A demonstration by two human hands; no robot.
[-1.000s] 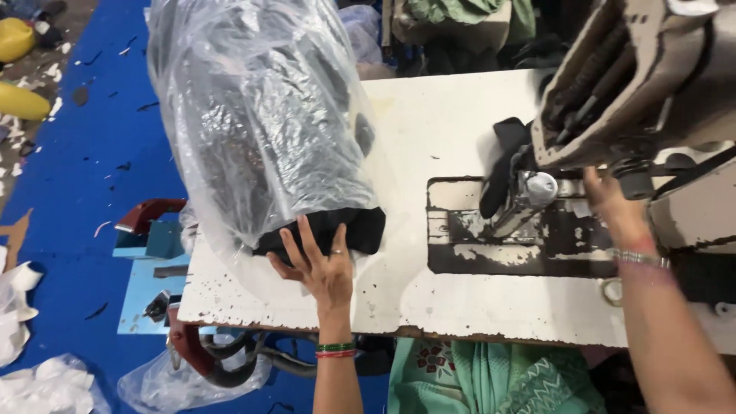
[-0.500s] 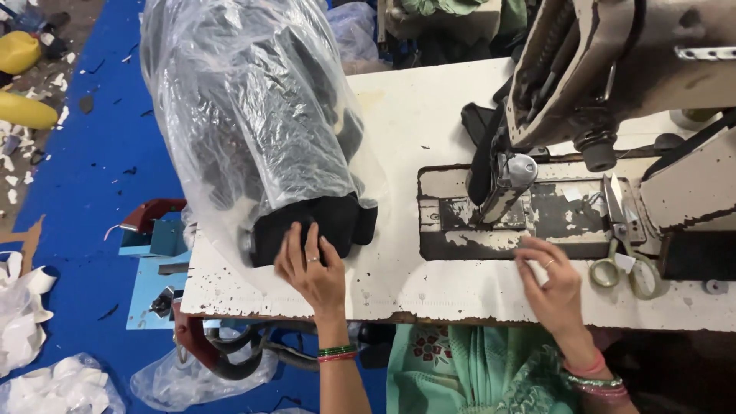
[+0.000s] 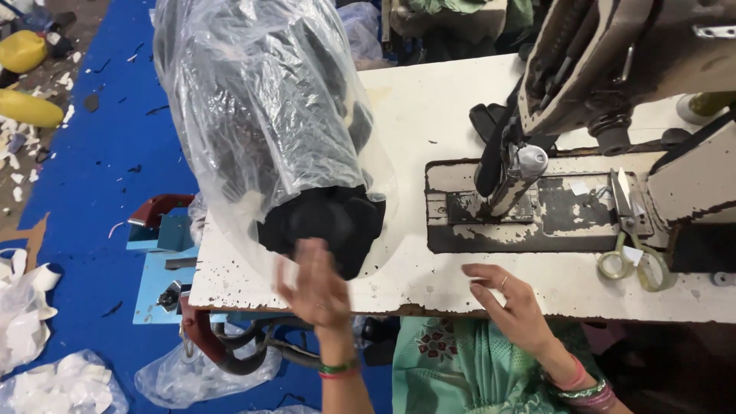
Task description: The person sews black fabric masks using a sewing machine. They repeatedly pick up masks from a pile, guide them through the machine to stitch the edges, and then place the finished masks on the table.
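My left hand (image 3: 318,287) is spread wide at the near end of the black fabric stack (image 3: 326,222) inside a clear plastic bag (image 3: 261,115). My right hand (image 3: 510,303) lies flat and empty on the worn white bench (image 3: 429,107), before the sewing machine (image 3: 613,77).

The left hand (image 3: 316,287), blurred, seems open with fingers pointing toward twelve o'clock. The right hand (image 3: 510,303) lies flat, palm down, fingers spread toward ten o'clock.
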